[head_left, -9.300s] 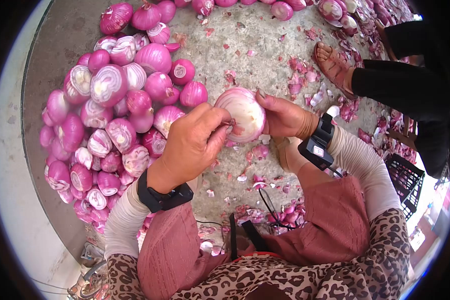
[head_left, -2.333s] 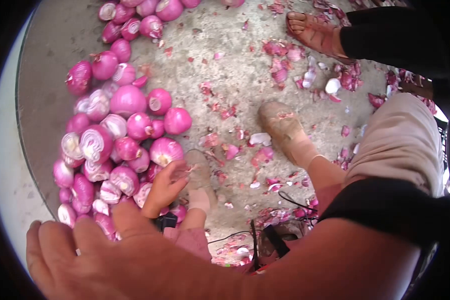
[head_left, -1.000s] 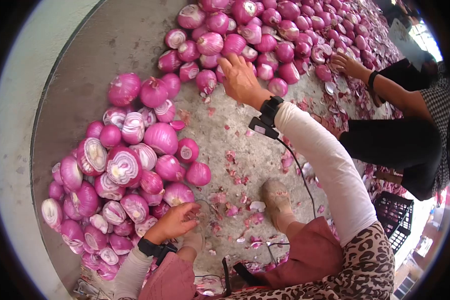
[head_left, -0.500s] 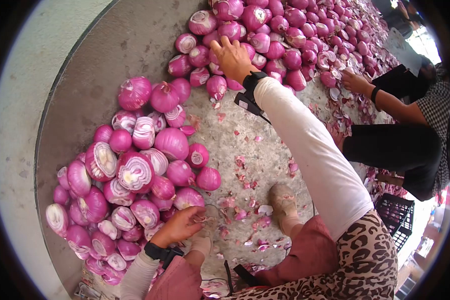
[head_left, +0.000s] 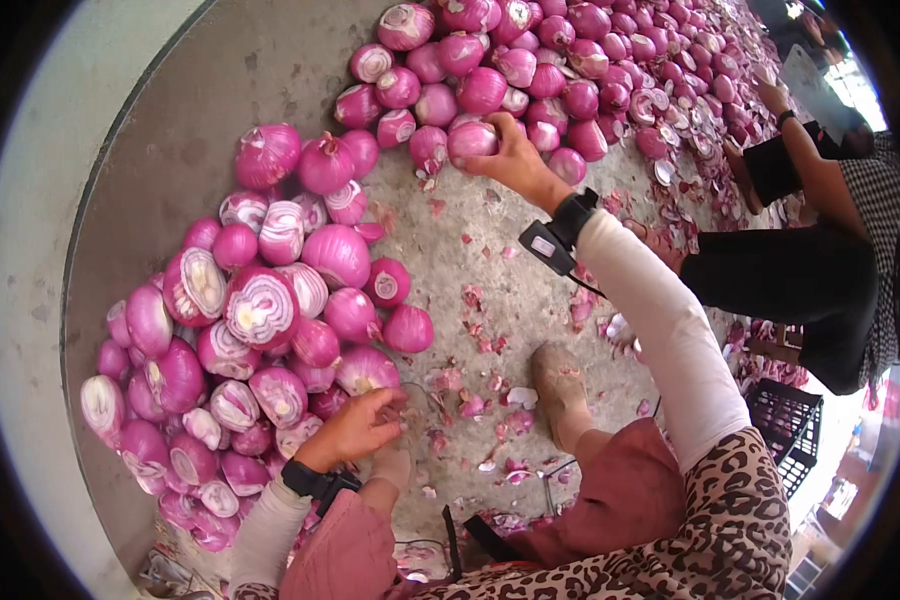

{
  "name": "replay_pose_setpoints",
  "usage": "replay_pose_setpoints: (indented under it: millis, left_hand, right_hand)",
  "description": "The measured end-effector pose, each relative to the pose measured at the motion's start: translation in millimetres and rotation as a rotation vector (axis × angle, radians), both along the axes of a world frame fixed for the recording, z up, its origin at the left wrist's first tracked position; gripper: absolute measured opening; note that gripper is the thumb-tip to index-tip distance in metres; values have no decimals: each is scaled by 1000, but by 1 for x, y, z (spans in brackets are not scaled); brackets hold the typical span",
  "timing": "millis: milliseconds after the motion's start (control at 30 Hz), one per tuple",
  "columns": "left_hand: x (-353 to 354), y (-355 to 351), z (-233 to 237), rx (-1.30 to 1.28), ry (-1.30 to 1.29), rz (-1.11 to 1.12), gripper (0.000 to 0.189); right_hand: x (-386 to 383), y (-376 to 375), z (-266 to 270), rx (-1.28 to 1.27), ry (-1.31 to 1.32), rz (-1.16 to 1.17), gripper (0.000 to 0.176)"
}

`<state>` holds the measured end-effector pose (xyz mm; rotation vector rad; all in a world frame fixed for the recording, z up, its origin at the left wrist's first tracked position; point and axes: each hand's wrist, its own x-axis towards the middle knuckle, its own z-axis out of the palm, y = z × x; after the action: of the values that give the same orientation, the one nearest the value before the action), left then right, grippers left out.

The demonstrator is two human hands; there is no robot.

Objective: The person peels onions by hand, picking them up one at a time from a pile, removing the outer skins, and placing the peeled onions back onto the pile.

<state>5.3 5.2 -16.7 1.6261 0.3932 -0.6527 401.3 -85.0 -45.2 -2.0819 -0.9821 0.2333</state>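
Observation:
My right hand [head_left: 520, 165] grips a purple-red onion [head_left: 473, 143] at the near edge of a large heap of onions [head_left: 480, 90]. Its thumb and fingers wrap round the onion's right side. My left hand [head_left: 355, 428] hovers low beside a second pile, where several onions have cut faces with white rings. One whole onion [head_left: 367, 370] lies just above that hand. The left fingers are loosely bent and slightly apart, and I see nothing in them. A cut onion [head_left: 262, 308] shows its pale rings on top of this pile.
Onion skins [head_left: 485, 345] litter the concrete floor between the piles and my shoe [head_left: 562, 385]. On the right sits another person, whose arm [head_left: 810, 160] reaches toward the heap. A black crate [head_left: 782, 430] stands at lower right. A pale wall or ledge [head_left: 30, 300] curves along the left.
My right hand has closed on an onion and drawn it slightly toward me, away from the heap. The left hand stays near the cut onions. The other person's arm has moved farther up.

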Motion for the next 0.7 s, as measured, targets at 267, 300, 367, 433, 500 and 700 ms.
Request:
replay_pose_setpoints:
  millis: [267, 300, 367, 433, 500, 700]
  left_hand:
    - [37, -1, 31, -376, 91, 286, 40]
    - [45, -4, 37, -479, 92, 385, 43]
    - [55, -9, 36, -726, 80, 447, 50]
    - [58, -18, 39, -969, 49, 509, 56]
    - [61, -28, 49, -1047, 0, 571, 70]
    - [63, -44, 65, -674, -157, 660, 79]
  right_hand:
    - [-93, -64, 17, 597, 1836, 498, 61]
    - [-106, -68, 27, 582, 1901, 492, 66]
    - [-133, -72, 44, 516, 1711, 510, 74]
    - [-150, -75, 61, 401, 1368, 558, 84]
    - [-162, -80, 59, 414, 987, 673, 84]
    - [-174, -105, 72, 330, 744, 636, 93]
